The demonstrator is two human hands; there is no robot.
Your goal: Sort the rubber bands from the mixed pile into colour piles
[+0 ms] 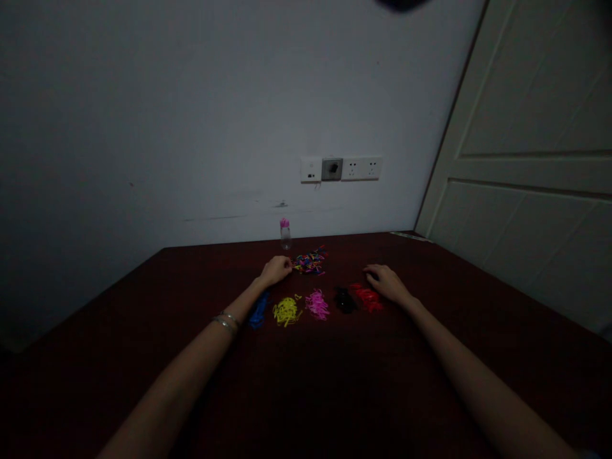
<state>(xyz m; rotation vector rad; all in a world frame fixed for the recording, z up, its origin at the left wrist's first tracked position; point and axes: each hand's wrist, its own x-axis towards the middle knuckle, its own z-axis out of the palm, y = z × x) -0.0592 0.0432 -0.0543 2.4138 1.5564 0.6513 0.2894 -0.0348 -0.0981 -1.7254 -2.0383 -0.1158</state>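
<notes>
Multicoloured bands [310,262] lie by the fingertips of half-curled left hand [276,270], seemingly for easy reach, its grip I cannot tell, while loosely open, seemingly empty right hand [388,283] is beside colour-separated red bands [367,298].

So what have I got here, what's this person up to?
A person has both bare hands over a dark red table. The left hand is at the near-left edge of a mixed-colour pile of small strips; whether it grips one is too dim to tell. The right hand is by the red pile. Single-colour piles lie in a row: blue, yellow, pink, black, red. A pink-topped bottle stands near the wall.
</notes>
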